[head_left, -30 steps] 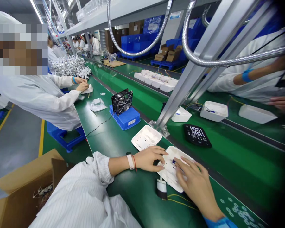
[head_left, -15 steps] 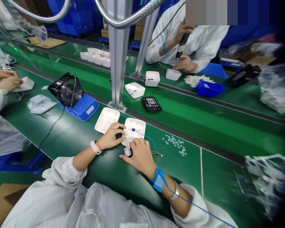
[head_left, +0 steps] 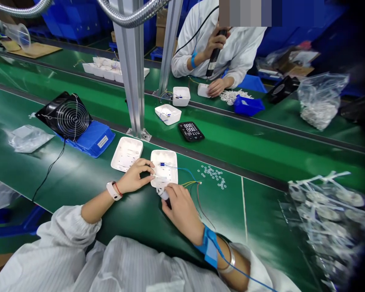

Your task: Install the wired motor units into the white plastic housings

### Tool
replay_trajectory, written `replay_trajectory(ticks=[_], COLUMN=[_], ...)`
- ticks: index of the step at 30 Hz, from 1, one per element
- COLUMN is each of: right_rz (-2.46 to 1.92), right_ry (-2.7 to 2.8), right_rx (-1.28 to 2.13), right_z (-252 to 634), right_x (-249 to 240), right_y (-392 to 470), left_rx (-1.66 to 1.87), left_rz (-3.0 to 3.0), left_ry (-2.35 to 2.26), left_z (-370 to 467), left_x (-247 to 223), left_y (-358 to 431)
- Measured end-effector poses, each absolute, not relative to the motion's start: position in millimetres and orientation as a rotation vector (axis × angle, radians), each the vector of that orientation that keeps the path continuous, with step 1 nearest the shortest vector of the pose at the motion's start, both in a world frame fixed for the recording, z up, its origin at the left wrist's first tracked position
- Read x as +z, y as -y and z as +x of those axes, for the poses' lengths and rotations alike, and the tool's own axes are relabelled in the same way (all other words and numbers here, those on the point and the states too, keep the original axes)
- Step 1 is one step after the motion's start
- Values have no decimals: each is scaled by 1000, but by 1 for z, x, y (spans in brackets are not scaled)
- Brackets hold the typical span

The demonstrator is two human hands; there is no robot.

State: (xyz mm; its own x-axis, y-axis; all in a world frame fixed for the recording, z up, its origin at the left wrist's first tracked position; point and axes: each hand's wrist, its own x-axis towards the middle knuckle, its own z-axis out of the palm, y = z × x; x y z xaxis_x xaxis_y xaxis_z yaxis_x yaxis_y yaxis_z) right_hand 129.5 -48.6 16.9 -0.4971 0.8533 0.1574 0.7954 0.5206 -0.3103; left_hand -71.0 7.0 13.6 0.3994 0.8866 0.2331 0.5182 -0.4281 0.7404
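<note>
A shallow white plastic housing (head_left: 171,159) lies open side up in front of me, with a small blue component (head_left: 162,164) inside it. At its left rim, my left hand (head_left: 135,176) has thumb and fingers pinched together; what lies between the fingertips is too small to make out. My right hand (head_left: 182,207) is closed round a small white-and-black cylindrical part (head_left: 163,193) at the housing's near edge. Yellow and red wires (head_left: 190,183) run out to the right of that hand. Left of the housing lies a second white housing (head_left: 127,154).
Small white rings (head_left: 213,172) lie scattered to the right. A black fan (head_left: 68,115) leans on a blue bin (head_left: 97,140) at left. Beyond stand a metal post (head_left: 130,73) and a black display panel (head_left: 191,132). Opposite, a co-worker's hand holds a dark tool (head_left: 214,56).
My view has turned a little to the right. My right hand's grip on the cylindrical part has shifted slightly. Across the line, the co-worker's white case is now tipped over under their hand.
</note>
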Motion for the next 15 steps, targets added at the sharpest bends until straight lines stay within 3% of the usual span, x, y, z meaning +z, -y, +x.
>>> replay_trajectory(ticks=[15], right_rz=[-1307], right_ry=[2452], right_rx=[470], right_z=[141], right_x=[5], right_y=[55], left_rx=[849], left_rz=[2152], left_ry=[-1224], left_z=[-72], left_x=[9], left_y=[-3])
